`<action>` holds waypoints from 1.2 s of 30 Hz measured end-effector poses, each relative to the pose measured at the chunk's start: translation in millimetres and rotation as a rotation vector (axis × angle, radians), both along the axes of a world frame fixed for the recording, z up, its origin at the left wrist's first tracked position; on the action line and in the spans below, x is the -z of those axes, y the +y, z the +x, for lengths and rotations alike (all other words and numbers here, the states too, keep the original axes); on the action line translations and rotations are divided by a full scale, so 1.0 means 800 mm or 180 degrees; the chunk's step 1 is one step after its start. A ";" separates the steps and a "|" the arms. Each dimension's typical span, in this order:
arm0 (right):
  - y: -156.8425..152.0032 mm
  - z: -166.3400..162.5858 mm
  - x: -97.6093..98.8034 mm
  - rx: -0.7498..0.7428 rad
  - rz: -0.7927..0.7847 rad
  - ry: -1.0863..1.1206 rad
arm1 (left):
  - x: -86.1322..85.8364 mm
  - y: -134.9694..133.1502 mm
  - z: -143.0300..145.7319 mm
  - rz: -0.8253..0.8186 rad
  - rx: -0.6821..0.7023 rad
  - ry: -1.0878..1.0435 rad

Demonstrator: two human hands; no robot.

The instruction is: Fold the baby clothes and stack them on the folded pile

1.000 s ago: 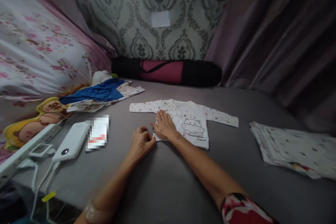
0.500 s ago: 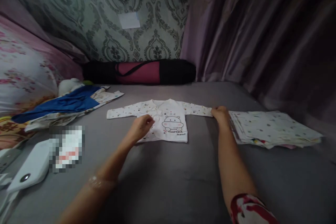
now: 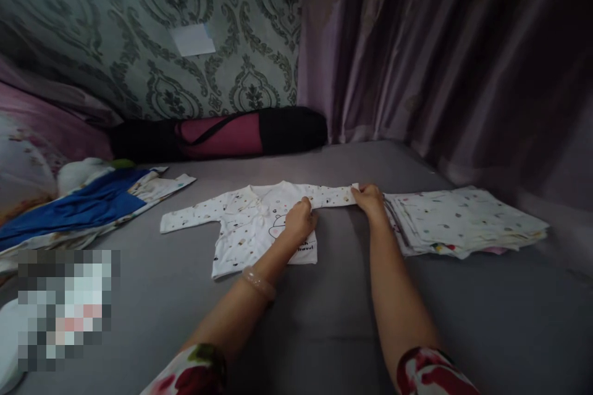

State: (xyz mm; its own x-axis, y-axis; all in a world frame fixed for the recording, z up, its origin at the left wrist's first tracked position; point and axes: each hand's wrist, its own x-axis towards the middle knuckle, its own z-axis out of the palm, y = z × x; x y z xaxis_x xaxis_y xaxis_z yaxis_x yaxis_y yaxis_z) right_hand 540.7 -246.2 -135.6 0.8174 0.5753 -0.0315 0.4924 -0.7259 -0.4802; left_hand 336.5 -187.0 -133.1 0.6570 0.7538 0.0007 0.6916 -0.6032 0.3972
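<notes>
A white baby shirt (image 3: 241, 222) with small prints and a cartoon hippo on its front lies flat on the grey sheet, sleeves spread to both sides. At the end of its right-hand sleeve, my right hand (image 3: 369, 199) pinches the cuff between thumb and fingers. My left hand (image 3: 301, 222) is closed on the shirt near the base of that same sleeve, covering part of the hippo print; its fingertips are partly hidden. Just beyond my right hand lies a stack of folded printed cloths (image 3: 467, 222).
Blue and white clothes (image 3: 92, 200) lie in a heap at the left, beside a white plush-looking thing (image 3: 81, 174). A long black and maroon bag (image 3: 222, 134) rests along the wall. Purple curtains (image 3: 417, 43) hang at the right. A blurred-out item (image 3: 74, 305) and a white device (image 3: 12, 339) sit front left.
My left hand has moved right across the shirt from its middle to the sleeve base. My right hand keeps hold of the cuff. The view has turned slightly right.
</notes>
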 end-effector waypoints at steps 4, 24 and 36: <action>-0.001 0.006 0.006 0.0092 0.0163 -0.0101 | 0.000 0.010 -0.003 -0.0157 0.0064 0.0024; 0.008 0.004 0.008 0.0724 0.2248 0.2264 | 0.047 0.064 -0.002 0.0861 0.0338 0.0358; 0.021 -0.024 -0.034 0.0260 0.3348 0.3529 | 0.021 0.085 -0.004 0.0390 0.0691 0.0594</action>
